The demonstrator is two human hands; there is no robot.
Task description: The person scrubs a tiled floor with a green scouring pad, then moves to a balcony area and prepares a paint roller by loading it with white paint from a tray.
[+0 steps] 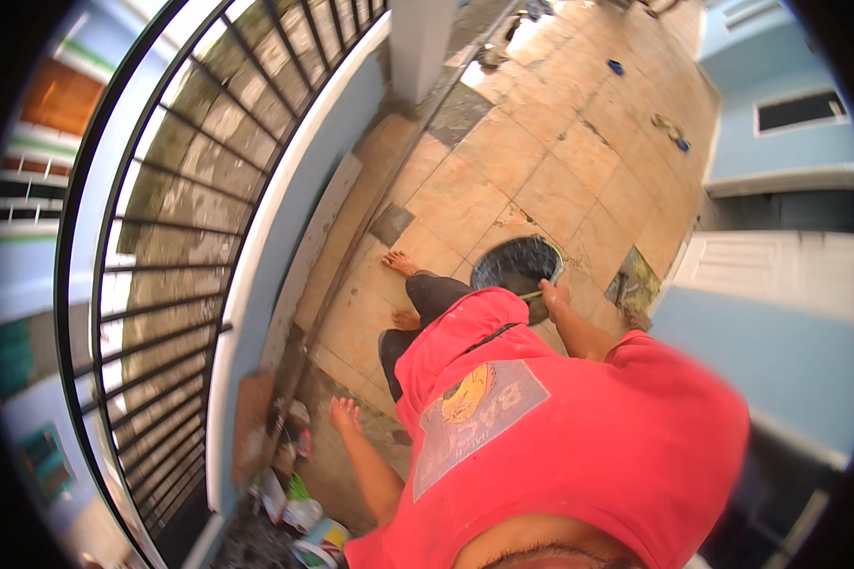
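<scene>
My right hand (555, 295) grips the round black bucket (491, 267) at its near right side above the floor (436, 213); my open, empty left hand (344, 413) is farther off, toward the floor's left edge.

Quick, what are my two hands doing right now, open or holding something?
Left hand: open, nothing visible in it.
Right hand: closed on the black bucket, at its rim or handle.

Left: black railing (166, 268) atop blue wall (308, 194). Far: pale column (419, 47); small blue object (616, 67) on cracked floor tiles (560, 114). Right: white panel (754, 270). Near left: pail (321, 550) beside plastic bags (302, 514).
</scene>
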